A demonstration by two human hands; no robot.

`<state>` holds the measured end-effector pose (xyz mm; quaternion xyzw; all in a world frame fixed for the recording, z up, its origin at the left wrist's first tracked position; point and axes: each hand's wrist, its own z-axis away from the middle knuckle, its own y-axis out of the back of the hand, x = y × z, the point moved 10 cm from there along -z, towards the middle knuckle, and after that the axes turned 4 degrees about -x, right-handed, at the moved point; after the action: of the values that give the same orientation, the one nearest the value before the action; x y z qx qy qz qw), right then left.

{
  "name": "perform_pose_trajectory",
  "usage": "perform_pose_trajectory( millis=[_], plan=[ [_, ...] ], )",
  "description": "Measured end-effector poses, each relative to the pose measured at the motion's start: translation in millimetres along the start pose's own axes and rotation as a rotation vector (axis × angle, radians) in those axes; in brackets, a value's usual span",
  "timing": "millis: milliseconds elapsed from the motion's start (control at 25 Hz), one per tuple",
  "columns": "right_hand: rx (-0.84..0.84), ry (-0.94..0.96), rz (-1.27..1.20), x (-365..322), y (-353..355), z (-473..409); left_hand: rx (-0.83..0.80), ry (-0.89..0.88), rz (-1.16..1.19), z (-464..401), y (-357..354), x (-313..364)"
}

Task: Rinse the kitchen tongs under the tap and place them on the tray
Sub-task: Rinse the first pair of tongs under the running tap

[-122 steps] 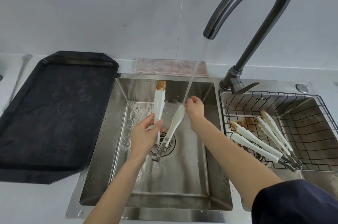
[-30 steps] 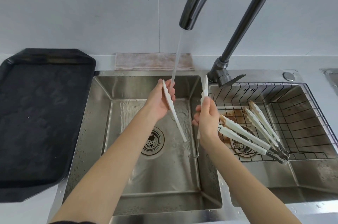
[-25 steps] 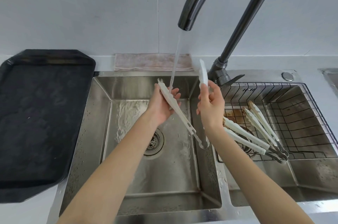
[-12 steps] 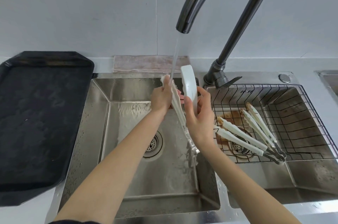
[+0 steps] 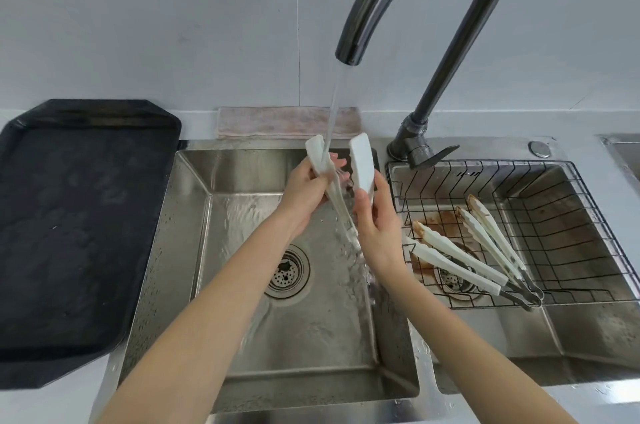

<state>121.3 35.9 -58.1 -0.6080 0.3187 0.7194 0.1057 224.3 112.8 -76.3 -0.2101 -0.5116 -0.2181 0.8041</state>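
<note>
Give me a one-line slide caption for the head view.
Both hands hold white tongs spread under the tap's stream over the left sink.

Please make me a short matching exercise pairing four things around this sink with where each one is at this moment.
Things:
1. tongs in hand
2. dirty tongs
3. tray
4. cloth

Places:
A. on the counter left of the sink
B. in the wire basket in the right basin
C. behind the sink, against the wall
D. under the running water, held by both hands

Pairs: 1-D, 2-B, 3-A, 4-C
</note>
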Motion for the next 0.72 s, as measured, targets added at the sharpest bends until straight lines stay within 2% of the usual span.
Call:
perform_pose_trajectory(
  millis=[200,440,560,720],
  plan=[
    [-0.089,0.006,-0.053,-15.6,-25.3,-10.7,0.191,0.019,-0.002,2.2,43.5,-17.8],
    [-0.132,-0.090,-0.151,-24.0,-44.2,-28.8,0.189,0.125,0.122,10.0,68.4,-40.3],
    [-0.126,-0.183,-0.208,-9.3,-45.2,-32.8,0.197,0.138,0.120,11.7,68.1,-41.7],
    [-0.131,-0.352,-0.230,33.5,-46.7,-28.9,0.123,0.190,-0.001,12.5,59.1,-58.6]
  ],
)
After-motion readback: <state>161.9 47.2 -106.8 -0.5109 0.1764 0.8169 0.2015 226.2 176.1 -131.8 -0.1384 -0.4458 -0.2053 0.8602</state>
